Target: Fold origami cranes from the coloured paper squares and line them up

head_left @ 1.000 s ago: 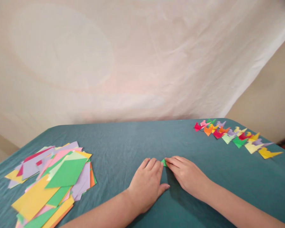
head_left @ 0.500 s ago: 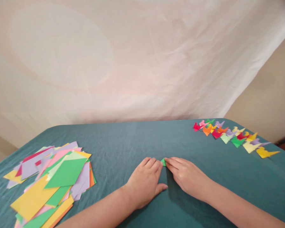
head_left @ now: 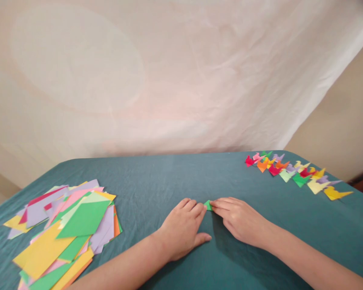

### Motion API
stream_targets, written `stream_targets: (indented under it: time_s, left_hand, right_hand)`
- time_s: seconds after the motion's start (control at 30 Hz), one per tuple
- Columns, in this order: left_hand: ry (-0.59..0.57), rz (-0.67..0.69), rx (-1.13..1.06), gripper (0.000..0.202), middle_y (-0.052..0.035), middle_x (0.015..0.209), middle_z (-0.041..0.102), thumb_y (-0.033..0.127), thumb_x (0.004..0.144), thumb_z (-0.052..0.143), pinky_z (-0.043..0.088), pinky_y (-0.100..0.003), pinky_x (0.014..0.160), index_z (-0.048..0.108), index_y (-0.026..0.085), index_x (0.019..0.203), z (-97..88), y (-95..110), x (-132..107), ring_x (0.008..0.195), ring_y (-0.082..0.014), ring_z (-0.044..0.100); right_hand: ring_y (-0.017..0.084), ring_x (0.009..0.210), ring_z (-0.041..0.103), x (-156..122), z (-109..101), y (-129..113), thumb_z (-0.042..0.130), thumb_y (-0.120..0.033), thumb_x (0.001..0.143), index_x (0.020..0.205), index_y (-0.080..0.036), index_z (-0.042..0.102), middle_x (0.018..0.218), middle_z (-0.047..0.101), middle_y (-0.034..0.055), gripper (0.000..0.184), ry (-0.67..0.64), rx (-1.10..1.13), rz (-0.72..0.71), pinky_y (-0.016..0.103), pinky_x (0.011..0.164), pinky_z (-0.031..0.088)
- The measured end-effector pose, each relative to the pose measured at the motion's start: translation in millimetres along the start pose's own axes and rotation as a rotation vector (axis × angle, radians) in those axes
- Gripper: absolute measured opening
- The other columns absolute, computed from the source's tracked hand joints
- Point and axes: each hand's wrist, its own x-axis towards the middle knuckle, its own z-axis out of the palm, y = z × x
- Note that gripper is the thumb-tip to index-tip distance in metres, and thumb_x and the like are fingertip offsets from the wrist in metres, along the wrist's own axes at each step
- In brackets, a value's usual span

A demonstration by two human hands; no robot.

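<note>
A small piece of folded green paper lies on the dark green cloth between my hands, much of it covered by fingers. My left hand rests palm down, its fingertips on the paper's left side and its thumb stretched out apart to the right. From the other side, my right hand pinches the paper's right edge with its fingers pressed together. Only a green triangle of the paper shows between the fingertips.
A loose pile of coloured paper sheets spreads over the left of the cloth-covered table. Rows of small folded paper birds in several colours stand at the far right. A pale hanging sheet closes off the back.
My right hand has shifted very slightly, and a little more of the green paper shows between the fingertips. My left hand stays nearly in place.
</note>
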Motion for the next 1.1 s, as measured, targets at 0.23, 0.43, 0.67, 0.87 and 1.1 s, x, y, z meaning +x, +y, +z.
stream_targets:
  time_s: [0.23, 0.43, 0.67, 0.87, 1.1]
  left_hand:
    - [-0.010, 0.007, -0.004, 0.062, -0.0082, 0.113, 0.055, 0.058, 0.084, 0.041, 0.028, -0.036, 0.097, 0.044, 0.012, 0.125, -2.1, -1, 1, 0.106, -0.0243, 0.045]
    - [-0.008, 0.007, -0.004, 0.061, -0.0077, 0.111, 0.055, 0.059, 0.083, 0.042, 0.029, -0.036, 0.095, 0.045, 0.013, 0.123, -1.2, -2, 1, 0.104, -0.0242, 0.045]
    - [0.001, 0.015, 0.010, 0.062, -0.0080, 0.110, 0.056, 0.060, 0.082, 0.041, 0.029, -0.036, 0.095, 0.045, 0.012, 0.123, -1.9, -2, 2, 0.104, -0.0239, 0.045]
    - [-0.001, 0.013, 0.009, 0.063, -0.0086, 0.109, 0.056, 0.061, 0.081, 0.042, 0.030, -0.037, 0.096, 0.047, 0.012, 0.121, -1.2, -2, 2, 0.105, -0.0253, 0.045]
    - [0.021, 0.013, -0.090, 0.048, -0.0085, 0.108, 0.056, 0.049, 0.085, 0.046, 0.035, -0.038, 0.094, 0.050, 0.014, 0.118, -3.9, -7, 3, 0.104, -0.0239, 0.047]
  right_hand:
    - [0.021, 0.103, 0.054, 1, 2, -3, 0.042, -0.006, 0.080, 0.115, -0.016, 0.058, 0.113, 0.061, 0.0095, 0.039, 0.005, -0.033, 0.008, 0.037, 0.090, 0.045]
    - [0.023, 0.103, 0.053, 2, 5, -9, 0.045, -0.008, 0.081, 0.114, -0.012, 0.058, 0.113, 0.059, 0.0121, 0.035, -0.045, -0.078, 0.041, 0.037, 0.088, 0.046]
    - [0.023, 0.103, 0.052, 2, 5, -11, 0.044, -0.007, 0.080, 0.114, -0.012, 0.058, 0.112, 0.058, 0.0128, 0.037, -0.075, -0.084, 0.076, 0.037, 0.087, 0.046]
    - [0.023, 0.102, 0.052, 2, 5, -12, 0.043, -0.006, 0.081, 0.114, -0.011, 0.057, 0.110, 0.058, 0.0127, 0.037, -0.076, -0.070, 0.091, 0.037, 0.087, 0.046]
    - [0.024, 0.102, 0.051, 3, 7, -14, 0.042, -0.004, 0.080, 0.115, -0.009, 0.056, 0.109, 0.057, 0.0144, 0.038, -0.072, -0.092, 0.082, 0.037, 0.085, 0.047]
